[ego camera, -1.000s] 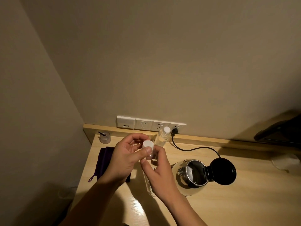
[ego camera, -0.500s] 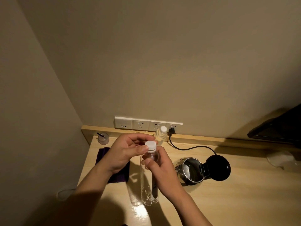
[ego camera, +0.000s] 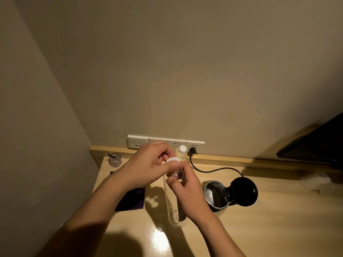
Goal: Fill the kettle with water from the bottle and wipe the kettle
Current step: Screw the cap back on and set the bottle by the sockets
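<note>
A clear plastic bottle stands upright on the wooden table, and looks empty. My right hand grips its neck and upper body. My left hand pinches the white cap on top of the bottle. To the right stands the steel kettle with its black lid flipped open. A dark purple cloth lies flat on the table left of the bottle, partly under my left forearm.
A second capped bottle stands at the back by the wall sockets. The kettle's black cord runs to a plug there. A small cup with a stick sits back left. A dark screen is at right.
The view has tilted and the bottle now shows full length on the table. My left hand has closed more tightly over the cap; the right hand stays on the neck.
</note>
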Motion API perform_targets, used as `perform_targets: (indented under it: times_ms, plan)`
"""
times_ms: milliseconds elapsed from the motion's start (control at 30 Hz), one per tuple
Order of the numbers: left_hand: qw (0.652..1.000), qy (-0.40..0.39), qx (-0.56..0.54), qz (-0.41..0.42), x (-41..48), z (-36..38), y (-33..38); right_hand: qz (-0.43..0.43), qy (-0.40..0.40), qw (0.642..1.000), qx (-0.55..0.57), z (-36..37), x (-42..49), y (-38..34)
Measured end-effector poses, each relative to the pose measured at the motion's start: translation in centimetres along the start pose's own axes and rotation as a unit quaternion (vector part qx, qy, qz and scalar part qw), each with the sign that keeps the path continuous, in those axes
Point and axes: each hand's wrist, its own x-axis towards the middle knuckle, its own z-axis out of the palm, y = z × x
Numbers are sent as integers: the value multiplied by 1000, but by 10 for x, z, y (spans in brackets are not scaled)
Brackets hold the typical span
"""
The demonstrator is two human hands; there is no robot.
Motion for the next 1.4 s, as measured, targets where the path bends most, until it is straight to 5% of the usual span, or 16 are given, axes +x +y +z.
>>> perform_targets:
  times_ms: [133,267,367,467,633,733,800,967,1200,1400]
  plan:
    - [991,-100,73,46,5,-14,-4,12,-53,998,21,-5,1,1]
    - [985,-60,159,5,11,-11,1,-5,9,1000,-25,1,2,-1]
    - [943,-40,328,-37,17,-1,5,-14,47,993,-103,6,4,0]
    - [928,-54,367,-29,23,8,4,-4,55,989,-134,10,4,-4]
    - [941,-142,300,60,29,2,1,35,-68,997,18,-5,6,-4]
    - [946,-171,231,149,32,-5,7,54,-164,968,181,-11,5,-6]
    - [944,-168,232,162,34,-8,8,56,-148,970,184,-8,7,-8]
    - [910,-114,392,70,39,1,3,32,25,999,-32,2,13,-7]
    - [929,-157,312,125,45,-1,-2,54,-127,979,149,-5,13,-8]
    - [951,-148,233,138,44,1,-18,63,-129,975,168,-1,19,-2]
